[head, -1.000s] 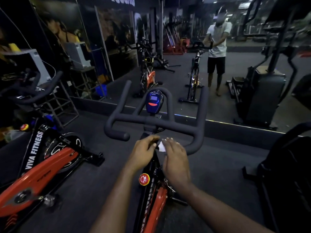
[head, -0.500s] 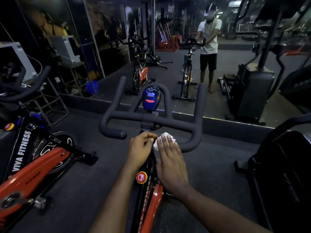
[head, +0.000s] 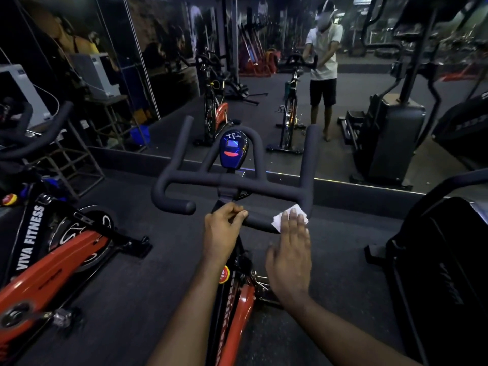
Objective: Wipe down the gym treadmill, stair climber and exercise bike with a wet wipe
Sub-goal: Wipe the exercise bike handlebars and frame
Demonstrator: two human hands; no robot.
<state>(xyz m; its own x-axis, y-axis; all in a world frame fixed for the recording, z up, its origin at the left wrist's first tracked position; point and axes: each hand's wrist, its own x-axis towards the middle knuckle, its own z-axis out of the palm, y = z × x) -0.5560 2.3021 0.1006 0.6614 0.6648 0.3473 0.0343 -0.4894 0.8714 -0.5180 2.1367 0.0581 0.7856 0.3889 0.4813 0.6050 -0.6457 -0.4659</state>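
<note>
**Hidden or unclear.** Exercise bike [head: 244, 299]: the saddle and lower frame are out of view, and the forearms cross the red frame. The white lettering down the frame is too foreshortened to read. The round red and yellow sticker [head: 224, 274] carries print too small to make out. The black machine [head: 449, 260] at near right is cut off by the edge, and its side marking is too dim to read. The second bike [head: 52, 265] at left is cropped at the frame edge. In the far mirror wall [head: 340, 159], the person's reflection [head: 323, 72] is dim.

**Writing.** "VIVA FITNESS" in white on the second bike's black upright. The blue console [head: 233, 150] shows a small lit screen over a red button; no characters are legible.

**Hands.**
- Left hand [head: 221, 233]: fingers curled, gripping where the stem meets the inner end of the handlebar's [head: 266, 185] near right grip. Which of the two it clasps cannot be told.
- Right hand [head: 290, 254]: flat, fingers straight and close together, fingertips pressing the wet wipe [head: 278, 219] down.

**Location of wipe.** The wipe is white and crumpled. It lies on the near right bend of the handlebar, partly covered by the right fingers, with its edges showing to either side.
</note>
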